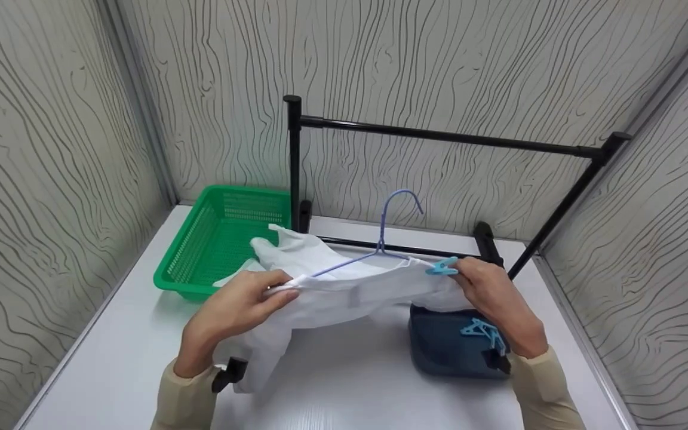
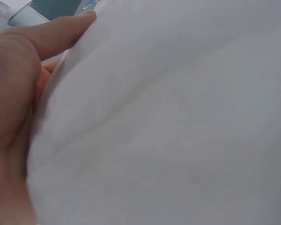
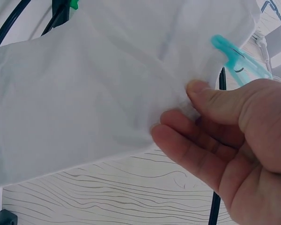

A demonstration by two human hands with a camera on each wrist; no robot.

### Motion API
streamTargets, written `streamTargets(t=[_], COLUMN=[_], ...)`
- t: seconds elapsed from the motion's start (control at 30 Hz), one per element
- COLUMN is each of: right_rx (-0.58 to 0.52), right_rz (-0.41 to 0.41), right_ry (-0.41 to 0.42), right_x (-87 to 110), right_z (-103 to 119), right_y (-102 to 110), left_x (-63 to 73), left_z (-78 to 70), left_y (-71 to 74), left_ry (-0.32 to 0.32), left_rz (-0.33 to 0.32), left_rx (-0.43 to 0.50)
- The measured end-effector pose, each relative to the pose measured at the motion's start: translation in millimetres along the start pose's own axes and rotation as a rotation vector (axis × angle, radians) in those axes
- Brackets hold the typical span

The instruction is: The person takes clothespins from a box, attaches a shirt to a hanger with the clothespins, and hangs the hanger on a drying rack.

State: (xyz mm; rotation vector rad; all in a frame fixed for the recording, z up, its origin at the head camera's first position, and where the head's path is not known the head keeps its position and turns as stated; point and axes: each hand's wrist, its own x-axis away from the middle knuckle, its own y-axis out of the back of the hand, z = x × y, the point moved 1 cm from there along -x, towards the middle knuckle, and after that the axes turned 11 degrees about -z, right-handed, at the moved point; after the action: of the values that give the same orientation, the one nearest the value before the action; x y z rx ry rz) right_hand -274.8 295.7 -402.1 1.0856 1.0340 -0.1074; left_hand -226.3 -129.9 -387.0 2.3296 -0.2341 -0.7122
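Note:
A white garment hangs on a purple-blue wire hanger, held up above the table by both hands. At the hanger's left end, my left hand pinches the garment's edge between thumb and fingers; the left wrist view is mostly filled by the white cloth. A light blue clothespin is clipped on the right part of the garment's edge. Just beside it, my right hand pinches the cloth between thumb and fingertips, as the right wrist view shows. The cloth hides most of the hanger's lower part.
A green plastic basket stands at the back left. Behind the garment rises a black rack with a top bar. Below my right hand sits a dark blue bin with several light blue clothespins. Patterned walls enclose the white table.

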Motion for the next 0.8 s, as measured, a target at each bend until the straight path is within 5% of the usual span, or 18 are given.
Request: streamTargets(t=[0.57,0.8], right_rx=[-0.014,-0.013], right_rz=[0.032,0.004], right_ry=[-0.097,-0.076], right_x=[4.4,4.3], right_z=[-1,-5], right_y=[3,4], left_x=[5.3,9.1], left_z=[12.6,18.2], left_y=[7.3,12.5], left_ry=[0.03,0.057], left_rz=[-0.021,-0.047], left_rx=[0.015,0.041])
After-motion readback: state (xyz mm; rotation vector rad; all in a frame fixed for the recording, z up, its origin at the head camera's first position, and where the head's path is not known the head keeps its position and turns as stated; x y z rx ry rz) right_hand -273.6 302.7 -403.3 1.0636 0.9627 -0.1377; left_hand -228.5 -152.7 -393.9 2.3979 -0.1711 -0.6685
